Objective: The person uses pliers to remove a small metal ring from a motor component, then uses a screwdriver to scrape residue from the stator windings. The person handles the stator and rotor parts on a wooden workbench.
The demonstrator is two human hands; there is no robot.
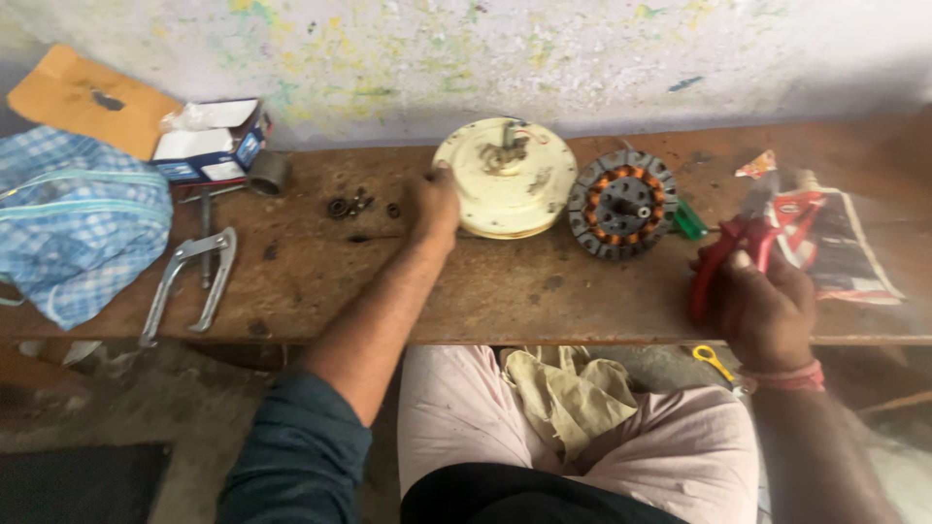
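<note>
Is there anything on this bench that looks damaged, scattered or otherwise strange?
The round cream metal fan cover is stained and chipped, touched by the left hand. Small dark bearings and nuts lie scattered loose on the worn wooden bench. The right hand holds red-handled pliers.

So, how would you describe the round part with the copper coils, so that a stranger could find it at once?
Look along the wooden bench against the stained wall. Right of the cream round cover that the left hand touches lies the stator. It alone is dark grey, with a ring of orange-copper coils and a shaft at its centre.

Bare bench (505, 291) between both hands
</note>
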